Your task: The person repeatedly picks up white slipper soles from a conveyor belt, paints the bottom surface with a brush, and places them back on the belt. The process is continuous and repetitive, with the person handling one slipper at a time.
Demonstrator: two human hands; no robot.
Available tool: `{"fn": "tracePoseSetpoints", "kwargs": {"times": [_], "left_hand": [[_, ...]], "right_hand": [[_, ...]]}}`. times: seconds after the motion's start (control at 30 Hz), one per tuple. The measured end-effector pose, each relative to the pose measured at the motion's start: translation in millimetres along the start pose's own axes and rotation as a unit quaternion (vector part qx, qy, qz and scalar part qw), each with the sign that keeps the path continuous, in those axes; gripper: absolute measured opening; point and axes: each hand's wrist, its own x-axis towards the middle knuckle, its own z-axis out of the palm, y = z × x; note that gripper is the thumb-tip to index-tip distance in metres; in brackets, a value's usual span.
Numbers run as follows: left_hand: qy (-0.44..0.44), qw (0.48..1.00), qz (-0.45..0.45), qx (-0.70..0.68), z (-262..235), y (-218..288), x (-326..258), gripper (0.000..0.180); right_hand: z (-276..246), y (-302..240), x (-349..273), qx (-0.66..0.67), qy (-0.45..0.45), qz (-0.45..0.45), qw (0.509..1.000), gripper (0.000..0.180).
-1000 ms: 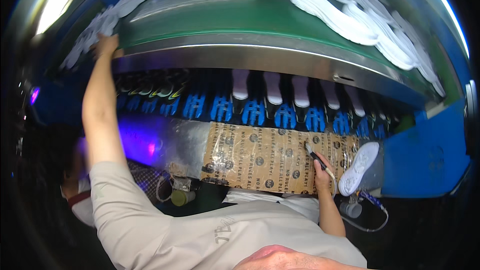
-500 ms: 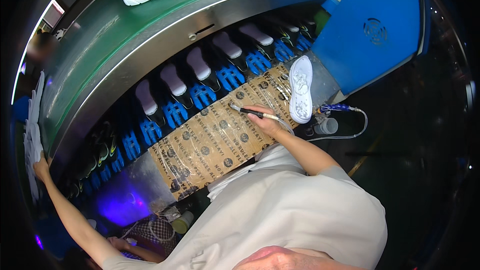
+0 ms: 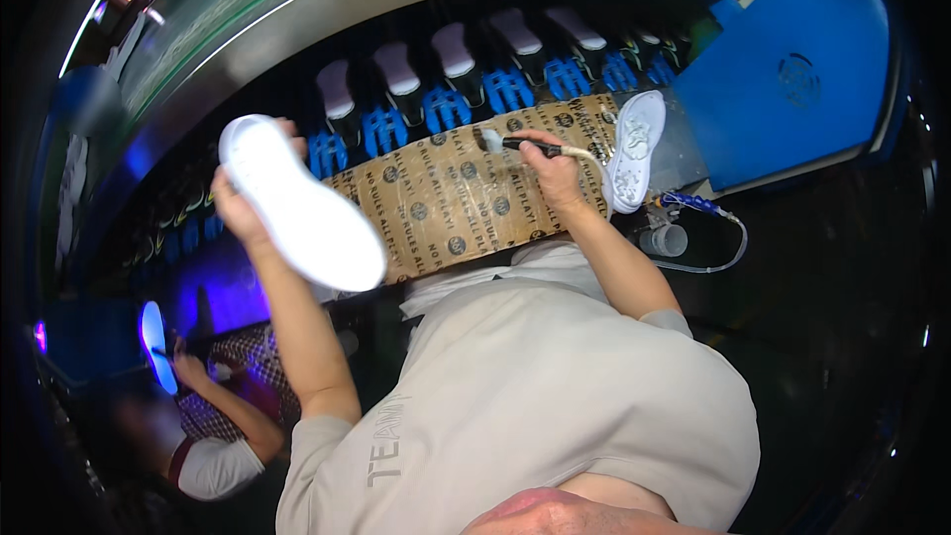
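the person's left hand [image 3: 238, 208] is curled round the edges of a white shoe sole [image 3: 305, 210], holding it up by the cardboard-topped bench [image 3: 466, 213]. right hand [image 3: 557, 180] is wrapped round a black-handled brush [image 3: 523, 145], bristles pointing left. second sole [image 3: 634, 160] just lies at the bench's right end.

White shoe sole [image 3: 302, 210] (tilted), held aloft, black-handled brush [image 3: 513, 143], bristles [image 3: 489, 140] leftward
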Motion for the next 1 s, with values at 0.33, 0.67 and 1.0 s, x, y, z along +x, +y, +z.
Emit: {"fn": "tracePoseSetpoints", "kwargs": {"times": [0.33,0.67,1.0], "left_hand": [[0.01,0.946,-0.311,-0.091,-44,-171,-87,0.101],[0.03,0.972,-0.226,-0.047,-12,-172,-67,0.08],[-0.014,0.982,-0.164,-0.095,-4,-164,-38,0.07]], "right_hand": [[65,-67,-25,-0.088,-0.182,-0.027,0.979,0.023],[114,-53,1,-0.29,-0.3,-0.32,0.851,0.028],[105,-98,-10,-0.282,-0.38,-0.294,0.831,0.029]]}}
